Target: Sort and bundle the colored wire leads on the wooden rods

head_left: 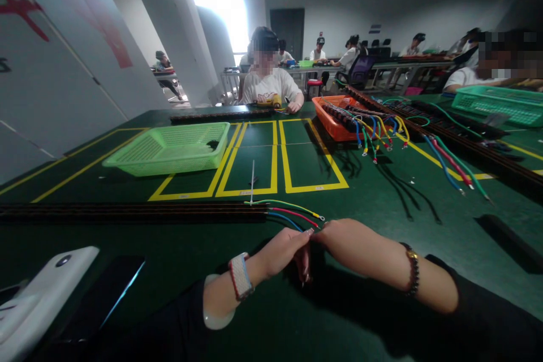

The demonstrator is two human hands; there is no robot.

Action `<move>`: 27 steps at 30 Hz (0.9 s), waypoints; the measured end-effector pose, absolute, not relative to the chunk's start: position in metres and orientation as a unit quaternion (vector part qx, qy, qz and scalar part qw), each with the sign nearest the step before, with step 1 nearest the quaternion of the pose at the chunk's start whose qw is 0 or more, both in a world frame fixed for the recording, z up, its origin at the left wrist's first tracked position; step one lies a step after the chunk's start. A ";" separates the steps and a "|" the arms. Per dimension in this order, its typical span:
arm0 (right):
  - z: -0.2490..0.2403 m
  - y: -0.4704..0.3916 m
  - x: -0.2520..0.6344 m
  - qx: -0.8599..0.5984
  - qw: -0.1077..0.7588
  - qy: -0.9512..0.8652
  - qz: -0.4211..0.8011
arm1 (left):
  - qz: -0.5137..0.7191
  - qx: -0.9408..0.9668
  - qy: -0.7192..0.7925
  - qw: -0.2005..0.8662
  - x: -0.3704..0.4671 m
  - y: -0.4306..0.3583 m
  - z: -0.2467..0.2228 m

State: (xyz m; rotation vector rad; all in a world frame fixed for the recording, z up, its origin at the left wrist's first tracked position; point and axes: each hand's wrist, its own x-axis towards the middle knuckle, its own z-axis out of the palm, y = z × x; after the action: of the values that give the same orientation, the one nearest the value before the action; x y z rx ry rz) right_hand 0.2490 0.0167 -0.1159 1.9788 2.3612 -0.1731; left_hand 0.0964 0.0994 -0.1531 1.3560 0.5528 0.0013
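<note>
My left hand (282,251) and my right hand (345,240) meet at the fingertips over the table, just in front of a long dark strip (136,213). From the strip's right end come a blue wire (284,219), a red wire (294,215) and a yellow-green wire (297,205) with a ring terminal. The blue wire runs into my left fingertips, which look closed on it. My right hand bends down with its fingers curled and mostly hidden; what they grip is not visible. A white cable tie (253,181) stands up from the strip near its wire end.
A light green basket (169,167) stands behind the strip. An orange basket (324,124) holds wired dark strips. More strips and a green basket (496,107) are at right. A white device (51,300) and a phone (104,294) lie front left. A co-worker (271,85) sits opposite.
</note>
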 end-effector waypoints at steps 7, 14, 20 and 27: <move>-0.109 0.019 0.253 0.644 0.036 0.752 -0.133 | -0.009 0.633 0.231 0.739 0.095 0.101 -0.150; -0.100 0.035 0.272 0.656 -0.066 0.737 -0.146 | -0.007 0.640 0.224 0.735 0.095 0.100 -0.152; -0.132 0.074 0.291 0.670 -0.265 0.675 -0.158 | -0.009 0.648 0.219 0.729 0.095 0.097 -0.150; -0.166 0.086 0.284 0.620 -0.309 0.670 -0.267 | -0.012 0.657 0.217 0.722 0.095 0.098 -0.153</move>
State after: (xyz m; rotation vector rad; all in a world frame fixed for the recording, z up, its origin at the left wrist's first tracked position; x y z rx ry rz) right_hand 0.2841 0.0862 -0.1655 2.4568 2.6574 -1.0591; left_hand 0.0955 0.0982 -0.1527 1.4501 0.4792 -0.0262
